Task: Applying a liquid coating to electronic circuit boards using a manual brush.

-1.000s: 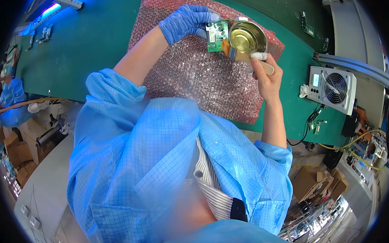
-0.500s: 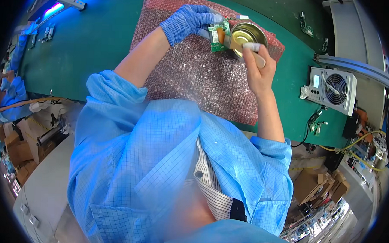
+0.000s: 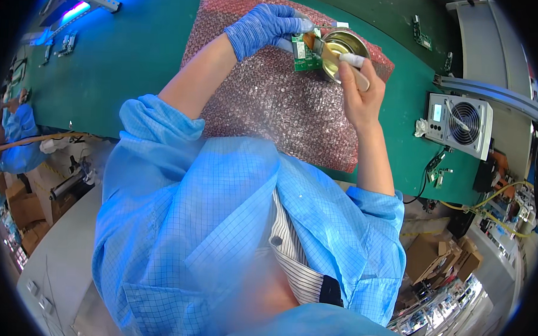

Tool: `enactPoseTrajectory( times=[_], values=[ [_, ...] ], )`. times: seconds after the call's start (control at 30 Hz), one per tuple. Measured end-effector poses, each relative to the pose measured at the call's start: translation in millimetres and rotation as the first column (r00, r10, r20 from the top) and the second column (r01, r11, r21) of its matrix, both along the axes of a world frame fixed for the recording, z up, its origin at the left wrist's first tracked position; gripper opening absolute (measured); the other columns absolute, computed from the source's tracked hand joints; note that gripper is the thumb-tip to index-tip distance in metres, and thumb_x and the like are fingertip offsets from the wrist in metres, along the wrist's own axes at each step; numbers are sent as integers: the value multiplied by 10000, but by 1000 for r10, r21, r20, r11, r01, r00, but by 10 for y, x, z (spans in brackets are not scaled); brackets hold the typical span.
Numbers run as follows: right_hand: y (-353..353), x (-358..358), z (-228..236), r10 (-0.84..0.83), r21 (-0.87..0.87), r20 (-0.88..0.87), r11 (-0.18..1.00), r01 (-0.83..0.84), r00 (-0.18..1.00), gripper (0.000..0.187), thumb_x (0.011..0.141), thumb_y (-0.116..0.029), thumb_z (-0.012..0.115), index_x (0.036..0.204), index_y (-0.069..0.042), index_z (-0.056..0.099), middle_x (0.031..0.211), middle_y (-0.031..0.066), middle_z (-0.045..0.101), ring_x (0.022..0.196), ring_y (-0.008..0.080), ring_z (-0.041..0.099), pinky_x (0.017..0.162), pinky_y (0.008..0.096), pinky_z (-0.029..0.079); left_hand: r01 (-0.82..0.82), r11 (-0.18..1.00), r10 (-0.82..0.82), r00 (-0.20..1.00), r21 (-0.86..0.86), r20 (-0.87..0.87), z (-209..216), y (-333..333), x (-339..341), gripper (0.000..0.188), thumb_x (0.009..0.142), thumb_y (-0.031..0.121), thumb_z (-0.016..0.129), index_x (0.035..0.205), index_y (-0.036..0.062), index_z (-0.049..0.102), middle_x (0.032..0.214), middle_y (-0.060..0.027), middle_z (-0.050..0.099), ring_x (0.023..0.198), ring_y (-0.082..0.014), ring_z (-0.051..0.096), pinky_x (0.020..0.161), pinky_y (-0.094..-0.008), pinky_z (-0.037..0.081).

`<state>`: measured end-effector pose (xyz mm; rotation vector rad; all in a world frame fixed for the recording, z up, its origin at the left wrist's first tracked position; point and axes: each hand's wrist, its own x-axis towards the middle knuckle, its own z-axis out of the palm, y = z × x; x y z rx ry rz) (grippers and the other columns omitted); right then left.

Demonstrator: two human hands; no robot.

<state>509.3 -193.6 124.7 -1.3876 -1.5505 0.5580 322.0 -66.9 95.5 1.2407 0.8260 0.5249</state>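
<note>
My left hand point(image 3: 261, 31), in a blue knitted glove, is closed on the upper edge of a small green circuit board point(image 3: 307, 61). In my bare right hand point(image 3: 364, 100) is a flat brush point(image 3: 330, 56) with a wooden handle, gripped between thumb and fingers; white covers one fingertip. The brush's orange-brown bristles lie over the board's upper part and appear to touch it. Just right of the board, partly behind the brush, stands a round metal tin point(image 3: 353, 42) with a yellowish inside; its contents are hard to make out.
Pink bubble wrap point(image 3: 265, 103) lies beneath my hands on the green table point(image 3: 76, 99). A white fan unit point(image 3: 460, 124) stands at right. More circuit boards point(image 3: 421, 37) lie around the table. A purple-lit lamp point(image 3: 79, 10) is at far left, near another person's blue sleeve point(image 3: 19, 124).
The brush has shifted slightly up the board, its bristles now nearer my left fingertips. My right hand moved a little right; the board tilted slightly. The other person's arm at far left moved.
</note>
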Motion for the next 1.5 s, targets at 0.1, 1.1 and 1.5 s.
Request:
enactPoseTrajectory(
  times=[0.1, 1.1, 1.5],
  values=[
    [-171, -9, 104, 47, -129, 20, 991, -44, 999, 149, 850, -132, 572, 921, -3, 597, 698, 6, 597, 606, 48, 528, 534, 183, 412, -43, 998, 45, 998, -48, 40, -40, 15, -46, 381, 790, 278, 647, 1085, 47, 576, 944, -64, 626, 832, -160, 624, 692, -276, 540],
    [-255, 67, -146, -112, -215, -292, 975, 49, 950, 153, 852, -148, 559, 898, -5, 591, 661, 16, 567, 487, 44, 473, 429, 171, 364, -101, 991, 117, 974, -92, 195, -84, 32, -130, 357, 806, 260, 633, 1084, 43, 574, 960, -62, 618, 874, -165, 614, 723, -281, 525],
    [-140, -246, -185, -193, -262, -331, 959, 107, 924, 58, 829, -72, 549, 802, -22, 537, 618, 9, 561, 545, 47, 519, 474, 187, 390, -277, 900, 389, 859, -336, 333, 75, -46, -12, 220, 815, 124, 607, 1014, 54, 544, 927, -56, 610, 833, -174, 620, 685, -281, 547]
  ],
)
